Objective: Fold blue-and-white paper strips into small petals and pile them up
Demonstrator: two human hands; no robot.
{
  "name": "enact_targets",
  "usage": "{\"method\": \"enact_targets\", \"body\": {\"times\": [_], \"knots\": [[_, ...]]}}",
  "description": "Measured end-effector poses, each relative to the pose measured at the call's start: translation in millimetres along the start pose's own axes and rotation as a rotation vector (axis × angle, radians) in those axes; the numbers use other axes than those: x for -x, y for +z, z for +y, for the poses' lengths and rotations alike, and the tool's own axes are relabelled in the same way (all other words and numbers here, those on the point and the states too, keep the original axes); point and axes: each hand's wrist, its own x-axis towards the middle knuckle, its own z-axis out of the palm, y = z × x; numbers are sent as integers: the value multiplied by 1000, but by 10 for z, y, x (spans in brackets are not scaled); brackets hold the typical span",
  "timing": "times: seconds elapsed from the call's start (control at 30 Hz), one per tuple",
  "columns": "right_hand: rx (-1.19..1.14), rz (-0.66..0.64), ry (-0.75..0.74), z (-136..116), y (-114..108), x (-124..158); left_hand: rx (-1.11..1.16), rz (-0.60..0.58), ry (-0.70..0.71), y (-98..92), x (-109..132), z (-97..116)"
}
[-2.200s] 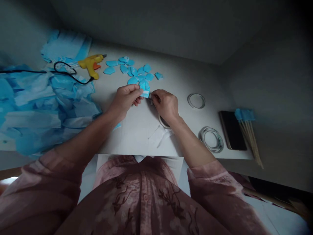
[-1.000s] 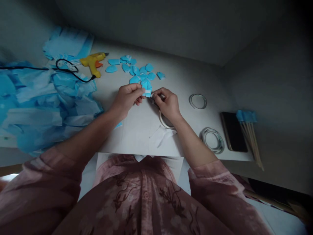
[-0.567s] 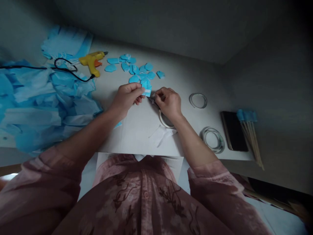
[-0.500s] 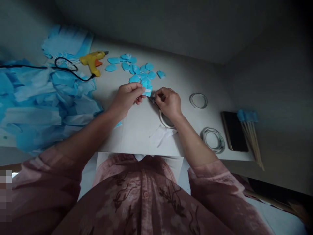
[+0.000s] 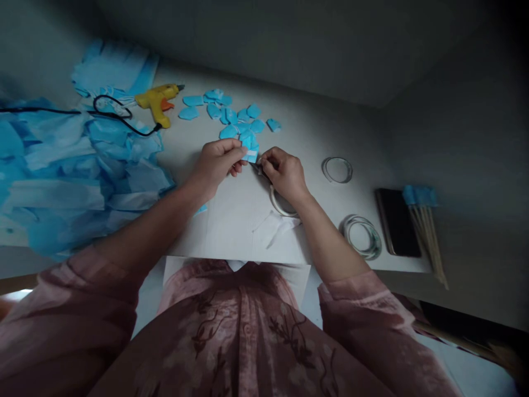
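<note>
My left hand (image 5: pixel 221 157) pinches a small folded piece of blue fabric (image 5: pixel 249 149) with a white strip across it, and it looks like face-mask material. Close on its right, my right hand (image 5: pixel 285 172) is closed around a dark, thin pointed tool (image 5: pixel 257 167). The tool's tip meets or nearly meets the lower edge of the blue piece; its kind is mostly hidden by my fingers. A pale ring (image 5: pixel 281 207) shows partly beneath my right wrist, beside a white scrap (image 5: pixel 278 227). Several cut blue pieces (image 5: pixel 242 116) lie just beyond both hands.
A yellow glue gun (image 5: pixel 157 101) with a black cord lies at the back left, beside a large heap of blue and white fabric (image 5: pixel 82 176). On the right are two coiled rings (image 5: pixel 337 157) (image 5: pixel 374 242), a dark phone (image 5: pixel 399 223) and blue-tipped sticks (image 5: pixel 427 231).
Both hands keep nearly the same hold and place. The whole view has shifted very slightly.
</note>
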Motion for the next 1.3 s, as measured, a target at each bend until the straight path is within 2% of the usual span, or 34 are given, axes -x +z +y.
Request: {"method": "enact_targets", "body": {"times": [0.23, 0.3, 0.43, 0.5, 0.83, 1.07, 1.3], "knots": [[-83, 32, 3, 45, 32, -10, -3, 9, -26, 8, 0, 19], [-149, 119, -33, 75, 34, -23, -2, 6, -24, 0, -8, 8], [-215, 382, -178, 59, -22, -23, -17, -13, -14, -16, -15, -23], [-211, 433, -242, 19, -58, -3, -22, -21, -11, -15, -7, -29], [-122, 473, -330, -31, -84, 25, -47, -61, -25, -3, 22, -32], [39, 485, -471, -96, -107, 67, -94, -92, -41, 10, 57, 8], [219, 468, -457, -109, -71, 108, -104, -96, -58, 15, 82, 31]]}}
